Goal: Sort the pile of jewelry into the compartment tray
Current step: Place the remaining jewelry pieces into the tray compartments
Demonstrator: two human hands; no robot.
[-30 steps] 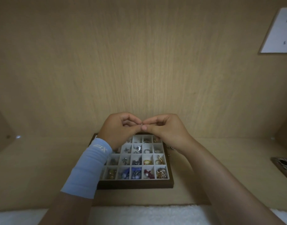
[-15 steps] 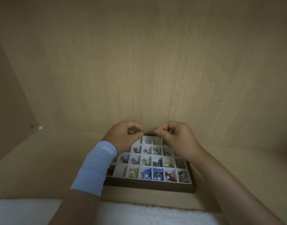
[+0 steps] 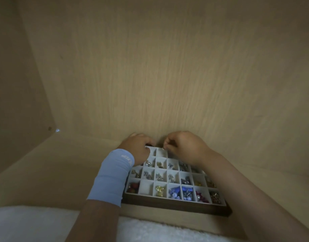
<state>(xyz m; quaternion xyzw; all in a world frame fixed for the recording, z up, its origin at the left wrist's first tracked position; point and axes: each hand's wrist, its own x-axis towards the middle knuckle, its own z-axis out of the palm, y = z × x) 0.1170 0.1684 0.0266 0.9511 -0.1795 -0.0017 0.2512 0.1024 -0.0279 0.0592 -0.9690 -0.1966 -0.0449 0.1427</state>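
Compartment tray [image 3: 174, 207] set on the table [image 3: 50, 172], left hand [image 3: 139, 148] curled, contents hidden, right hand [image 3: 183, 145] pinched on a small silver piece [image 3: 163, 148] over a far compartment

Left hand [image 3: 139, 147] and right hand [image 3: 184, 147] curl side by side, fingertips pinched downward.

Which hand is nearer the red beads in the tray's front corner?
Left. The left hand is at the far row on the red beads' side; the right hand is further across the tray.
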